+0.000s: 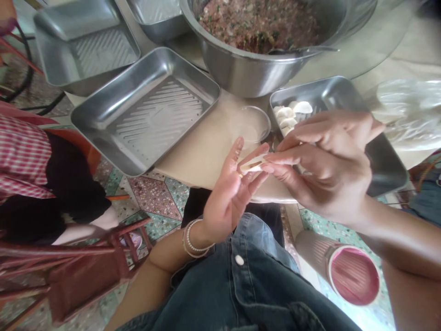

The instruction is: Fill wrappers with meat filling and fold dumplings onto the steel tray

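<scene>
Near the middle of the view, my left hand (225, 193) is turned palm up, its thumb and fingers spread. A small white dumpling wrapper (253, 164) with a thin brown streak along it lies against those fingers. My right hand (324, 161) pinches the wrapper's right end between thumb and fingertips. Whether the brown streak is filling or something else I cannot tell. Behind my right hand, several white dumplings (287, 117) sit at the left side of a metal tray (389, 161), which that hand partly covers.
A large steel bowl (248, 73) of minced filling (258, 23) stands at the back, a utensil handle (320, 48) on its rim. Metal trays (144, 124) are at left, a clear round lid (255, 124) mid-table, plastic bags (409, 110) right. Below are a bin (354, 276), a chair (86, 280) and a seated person (51, 184).
</scene>
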Motion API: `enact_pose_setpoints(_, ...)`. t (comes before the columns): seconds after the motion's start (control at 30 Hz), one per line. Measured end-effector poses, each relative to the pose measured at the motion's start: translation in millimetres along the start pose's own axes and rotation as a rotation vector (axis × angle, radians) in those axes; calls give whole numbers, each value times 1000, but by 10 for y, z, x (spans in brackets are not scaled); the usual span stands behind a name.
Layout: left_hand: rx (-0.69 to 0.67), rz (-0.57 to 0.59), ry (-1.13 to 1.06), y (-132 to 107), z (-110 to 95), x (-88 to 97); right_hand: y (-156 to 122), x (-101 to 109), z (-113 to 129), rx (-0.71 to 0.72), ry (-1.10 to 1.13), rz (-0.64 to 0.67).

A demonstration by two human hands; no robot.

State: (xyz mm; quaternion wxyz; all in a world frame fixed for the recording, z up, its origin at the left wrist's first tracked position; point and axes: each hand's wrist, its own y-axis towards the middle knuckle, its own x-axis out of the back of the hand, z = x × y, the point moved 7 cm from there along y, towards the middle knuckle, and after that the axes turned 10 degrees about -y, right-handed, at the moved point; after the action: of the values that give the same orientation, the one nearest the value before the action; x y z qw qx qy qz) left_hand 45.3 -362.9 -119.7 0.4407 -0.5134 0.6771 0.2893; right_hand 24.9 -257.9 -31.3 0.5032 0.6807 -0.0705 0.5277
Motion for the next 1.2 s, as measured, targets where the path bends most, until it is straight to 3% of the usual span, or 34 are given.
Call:
enact_pose_setpoints(0.13, -53, 118, 28, -40, 123, -75, 39, -6, -7, -13, 75, -43)
enact_pose_setpoints(0.33, -95, 118, 69, -44, 108, -121, 89, -37, 48, 51, 117, -20)
enact_pose_setpoints(0.6, -128, 228, 282, -20, 104, -81, 77, -85, 78, 87, 30, 15)
enact_pose_setpoints(0.8, -151, 196, 362, -15, 55, -59, 81, -72, 22, 67, 21, 15)
enact_pose_setpoints(1.0, -186, 126, 453, 5, -32, -22, 107, -96, 34, 90, 240, 87)
enact_pose_setpoints(1.2, -152, 101, 543, 27, -81, -19, 120, -93, 48, 101, 284, 113)
